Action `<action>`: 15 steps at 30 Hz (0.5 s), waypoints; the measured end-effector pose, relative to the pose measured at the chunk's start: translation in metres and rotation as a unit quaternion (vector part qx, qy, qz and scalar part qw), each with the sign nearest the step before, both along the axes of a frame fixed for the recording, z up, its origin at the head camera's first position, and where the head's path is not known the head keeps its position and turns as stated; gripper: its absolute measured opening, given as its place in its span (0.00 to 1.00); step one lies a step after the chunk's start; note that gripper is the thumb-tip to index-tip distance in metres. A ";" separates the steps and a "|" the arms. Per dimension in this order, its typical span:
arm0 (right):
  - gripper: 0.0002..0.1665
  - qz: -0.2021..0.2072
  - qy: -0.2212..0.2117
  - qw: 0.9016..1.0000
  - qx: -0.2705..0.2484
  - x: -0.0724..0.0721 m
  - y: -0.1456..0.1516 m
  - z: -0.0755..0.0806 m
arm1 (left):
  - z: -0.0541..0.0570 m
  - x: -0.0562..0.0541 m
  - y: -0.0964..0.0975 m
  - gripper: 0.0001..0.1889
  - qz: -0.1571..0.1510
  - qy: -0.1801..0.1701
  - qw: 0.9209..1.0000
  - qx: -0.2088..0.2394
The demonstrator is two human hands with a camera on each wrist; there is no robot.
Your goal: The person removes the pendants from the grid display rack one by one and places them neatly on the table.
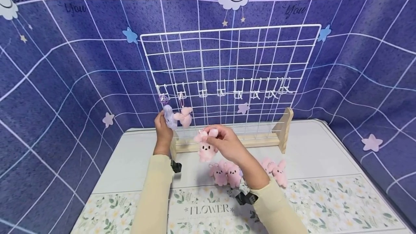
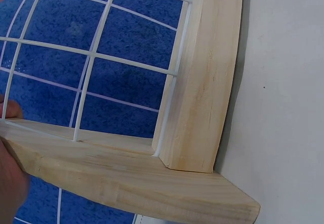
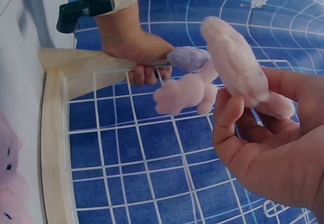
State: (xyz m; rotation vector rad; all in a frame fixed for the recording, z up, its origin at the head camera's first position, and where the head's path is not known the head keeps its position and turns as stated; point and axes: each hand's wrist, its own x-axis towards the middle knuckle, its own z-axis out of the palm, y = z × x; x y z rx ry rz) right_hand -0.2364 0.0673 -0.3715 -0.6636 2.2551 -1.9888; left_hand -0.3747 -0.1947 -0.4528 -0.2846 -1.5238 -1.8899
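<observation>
Pinching the ear end of a pink plush toy [image 1: 206,152], the right hand [image 1: 229,147] holds it over the tabletop [image 1: 325,147], toward the far edge. It looks light, soft and fuzzy, so it should squash rather than break and hardly slip; the base of the ears seems a good hold, leaving the body free. Its long axis stands roughly upright in the head view, ears up, face turned away from the far edge. Just beyond, near that edge, stands a white wire rack [image 1: 220,68]; the left hand [image 1: 163,129] grips its left end, beside a hanging lilac plush [image 1: 170,117] and another hanging pink one [image 1: 186,117]. More pink plushes [image 1: 234,174] lie farther from the far edge.
</observation>
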 end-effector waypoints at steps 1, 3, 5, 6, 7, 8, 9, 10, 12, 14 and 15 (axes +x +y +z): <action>0.14 -0.003 -0.001 1.000 0.006 0.000 0.000 -0.001 | 0.000 0.000 0.000 0.20 -0.002 0.000 1.000 0.001; 0.13 -0.010 -0.004 1.000 0.019 0.000 0.000 -0.001 | 0.000 0.000 0.000 0.20 -0.004 0.000 1.000 0.003; 0.12 -0.015 -0.005 0.999 0.031 0.000 0.001 -0.002 | 0.001 0.000 0.000 0.21 -0.005 0.000 1.000 0.004; 0.12 -0.015 -0.006 0.999 0.034 0.000 0.001 -0.002 | 0.001 0.000 0.000 0.21 -0.007 -0.001 1.000 0.004; 0.12 -0.016 -0.005 0.999 0.039 0.000 0.001 -0.003 | 0.001 0.000 0.000 0.22 -0.009 -0.001 1.000 0.006; 0.12 -0.015 -0.004 0.999 0.043 -0.001 0.001 -0.004 | 0.001 0.000 0.000 0.22 -0.010 -0.002 1.000 0.007; 0.12 -0.015 -0.003 0.999 0.046 -0.001 0.001 -0.005 | 0.002 0.001 0.000 0.23 -0.012 -0.002 1.000 0.007; 0.12 -0.013 -0.004 0.999 0.049 -0.002 0.001 -0.006 | 0.002 0.001 0.000 0.23 -0.013 -0.002 1.000 0.005; 0.11 -0.013 -0.006 0.998 0.055 -0.004 0.000 -0.008 | 0.004 0.004 0.000 0.24 -0.014 -0.003 1.000 0.000; 0.11 -0.011 -0.010 0.998 0.062 -0.005 0.000 -0.010 | 0.010 0.012 0.002 0.24 -0.014 -0.003 1.000 -0.010; 0.11 -0.011 -0.013 0.998 0.066 -0.005 0.000 -0.010 | 0.014 0.016 0.003 0.23 -0.013 -0.004 1.000 -0.015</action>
